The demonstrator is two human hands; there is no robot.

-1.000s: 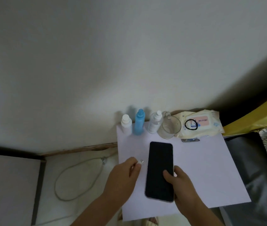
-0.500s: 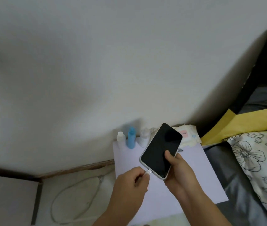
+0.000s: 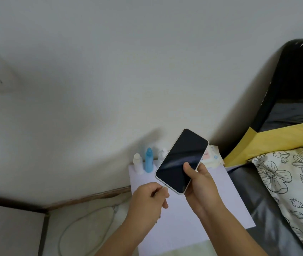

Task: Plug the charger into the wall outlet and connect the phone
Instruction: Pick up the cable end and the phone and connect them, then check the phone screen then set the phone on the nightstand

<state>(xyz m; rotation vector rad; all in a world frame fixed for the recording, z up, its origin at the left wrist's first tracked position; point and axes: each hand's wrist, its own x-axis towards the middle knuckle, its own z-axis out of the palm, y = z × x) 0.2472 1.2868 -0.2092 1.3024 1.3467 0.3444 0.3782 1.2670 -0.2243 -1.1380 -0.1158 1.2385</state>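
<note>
My right hand (image 3: pixel 199 183) grips the phone (image 3: pixel 179 159), a dark-screened handset with a pale rim, tilted in the air above the white sheet (image 3: pixel 226 200). My left hand (image 3: pixel 149 200) pinches the white cable plug (image 3: pixel 165 187) right at the phone's bottom edge; whether it is seated in the port I cannot tell. The white charger cable (image 3: pixel 76 224) loops on the floor at lower left. No wall outlet or charger block shows.
Two white bottles (image 3: pixel 138 163) and a blue bottle (image 3: pixel 149 160) stand at the back of the sheet against the wall, beside a wipes pack (image 3: pixel 211 157). A bed with a floral pillow (image 3: pixel 291 178), yellow cloth (image 3: pixel 269 143) and dark headboard (image 3: pixel 298 74) fills the right.
The phone went from lying flat on the sheet to being lifted and tilted in my right hand. My left hand brought the cable plug to its bottom edge. The view swung up and right.
</note>
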